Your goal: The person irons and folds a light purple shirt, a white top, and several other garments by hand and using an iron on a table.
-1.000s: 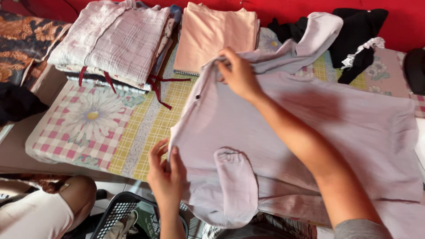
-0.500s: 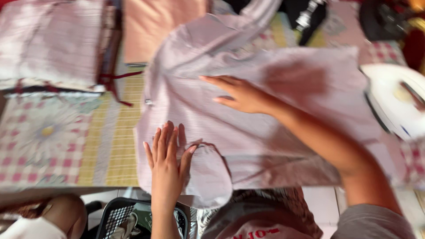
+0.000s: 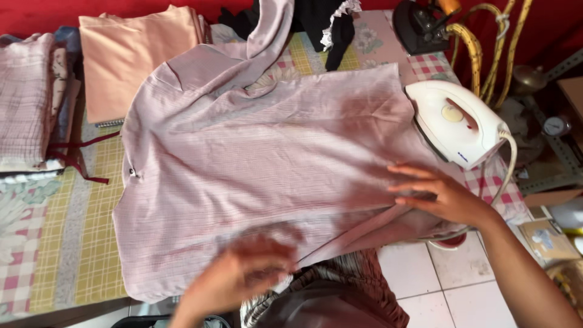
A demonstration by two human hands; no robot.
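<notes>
My right hand [image 3: 440, 195] lies flat, fingers spread, on the pink shirt [image 3: 267, 164] at three o'clock, just beside the white iron [image 3: 456, 124]; my left hand [image 3: 243, 273] is blurred at six o'clock, grip unclear.

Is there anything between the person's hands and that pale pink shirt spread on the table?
Nothing visible. The right hand lies flat on the pink shirt near its right edge, just below the white iron. The left hand, blurred, is at the shirt's near hem. The iron stands beside the right hand, not between it and the cloth.
</notes>
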